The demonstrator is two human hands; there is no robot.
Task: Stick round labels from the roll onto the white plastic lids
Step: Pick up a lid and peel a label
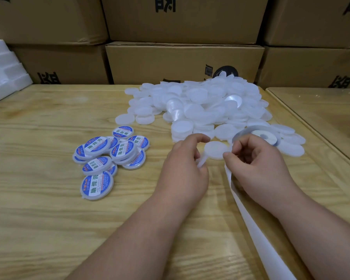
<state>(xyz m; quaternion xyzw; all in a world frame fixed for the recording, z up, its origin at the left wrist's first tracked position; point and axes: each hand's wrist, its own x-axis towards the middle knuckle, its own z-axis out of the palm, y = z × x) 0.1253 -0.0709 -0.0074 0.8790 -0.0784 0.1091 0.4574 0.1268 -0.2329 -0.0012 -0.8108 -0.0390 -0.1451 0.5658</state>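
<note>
Head view: storeroom w/ stacked cardboard boxes (182, 63) along the back wall, white foam packing (6, 69) at far left, and a pale wood-grain desk (38, 209) in front; a second surface shows at the right edge.

On the desk, back centre-right, lies a big loose heap of blank white lids (200, 102). Left of centre sits a smaller cluster of labelled lids (109, 156), blue-and-white print facing up, some overlapping. The label roll (264, 136) lies flat just beyond the right hand, touching the heap's near edge. A long white strip of backing paper (249, 219) trails from the right hand toward the camera.

Left hand (185, 170): fingers curled, thumb and forefinger narrow, gripping one blank lid (215, 149) at its left rim and tab. Right hand (259, 162): fingers curled and pinched close at the lid's right edge, apparently on the strip; whether a peeled label is between the fingertips I can't tell — hidden.

Handling, as a guess: the lid looks light, thin, fairly stiff but smooth plastic, so prob. slippery; best held by rim or tab, keeping the flat top free for the label. Labels should be thin, floppy, tacky on one side — take by the very edge only, else it curls or sticks to skin. Backing strip is limp, likely slick, tears easily if yanked.
</note>
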